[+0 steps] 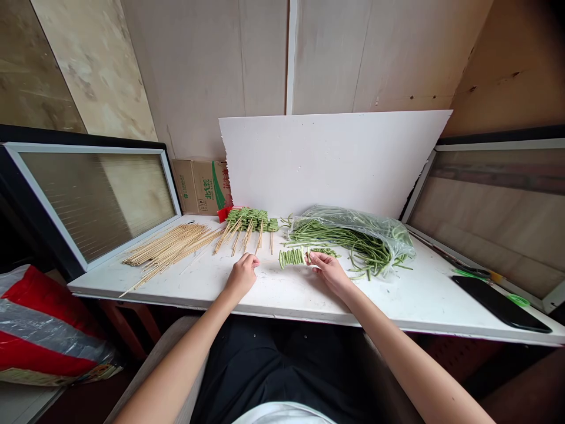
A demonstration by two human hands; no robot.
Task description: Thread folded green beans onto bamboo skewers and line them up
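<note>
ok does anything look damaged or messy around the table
The white board behind the table has ragged side edges, as if roughly cut or broken. At left, the sticks fan out unevenly, and long beans stick out of the plastic bag. Nothing else stands out.

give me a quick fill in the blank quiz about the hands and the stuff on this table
1. The ____ hand holds a short row of cut green pieces.
2. Loose sticks lie toward the ____ end of the table.
3. Clear ____ partly covers the long beans.

Missing words: right; left; plastic.
</note>
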